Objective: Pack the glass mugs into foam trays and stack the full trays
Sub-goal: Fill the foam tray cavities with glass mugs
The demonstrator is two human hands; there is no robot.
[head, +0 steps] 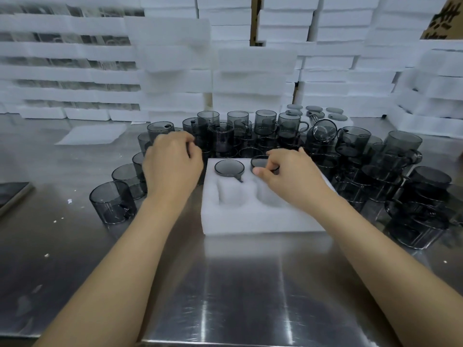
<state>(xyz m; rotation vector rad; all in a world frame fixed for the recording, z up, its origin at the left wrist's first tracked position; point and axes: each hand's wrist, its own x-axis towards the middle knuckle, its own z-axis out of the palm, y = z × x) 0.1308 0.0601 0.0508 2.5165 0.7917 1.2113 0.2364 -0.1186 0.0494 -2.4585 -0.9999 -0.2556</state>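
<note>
Nearest the camera in the head view is the shiny metal table (250, 296). The person's two bare arms reach out over it. Just past them, a white foam tray (250, 219) lies flat on the table. It has four holes.

The two far holes each have a dark glass mug in them. The left mug (229, 167) sits down in its hole and nobody touches it. The right mug (259, 162) is in the hole beside it. The right hand (290, 174) pinches its rim with thumb and fingers, as if to push it down the last bit. The two near holes (229, 194) are empty.

The left hand (172, 166) is off the tray, over the loose mugs (413, 191) just to the tray's left. Its fingers are curled, but I cannot tell if they hold a mug or not.

I think this tray is half done. Two more mugs must go in, and then it can be stacked.

A lot is left to do. The loose mugs crowd round the tray at the back and on both sides, and some are piled on each other.

At the far left of the table are stacked trays (62, 71) with glass showing between the white layers. So some seem to be packed already. More white foam (250, 71) is piled high behind.
</note>
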